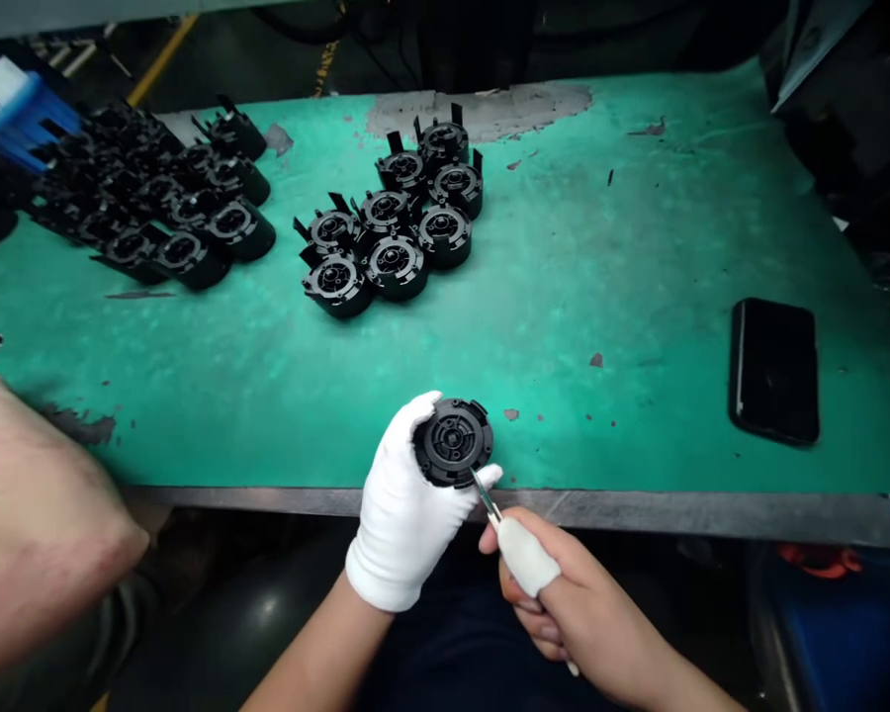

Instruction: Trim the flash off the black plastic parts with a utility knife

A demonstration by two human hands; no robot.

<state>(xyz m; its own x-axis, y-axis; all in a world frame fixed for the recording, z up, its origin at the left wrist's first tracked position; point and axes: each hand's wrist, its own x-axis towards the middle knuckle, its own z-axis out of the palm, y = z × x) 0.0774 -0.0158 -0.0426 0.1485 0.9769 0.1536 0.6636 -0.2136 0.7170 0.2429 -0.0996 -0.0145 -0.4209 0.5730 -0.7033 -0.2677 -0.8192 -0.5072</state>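
My left hand (404, 514), in a white glove, is wrapped around a round black plastic part (454, 441) near the table's front edge. The part's ringed face, with its central hub and small holes, is turned up toward me. Bare but for a white cover on the thumb, my right hand (541, 583) grips a slim metal-tipped tool (488, 499). The tool's tip touches or nearly touches the part's lower rim, beside my left thumb. Most of the handle is hidden in my fingers, so I cannot tell the tool's exact kind.
A group of similar black housings (397, 262) stands mid-table on the worn green mat (564, 297). More housings (185, 252) crowd the left, near a blue bin (34, 119). A black phone-like device (775, 371) lies right. Another person's arm (37, 524) reaches in at left.
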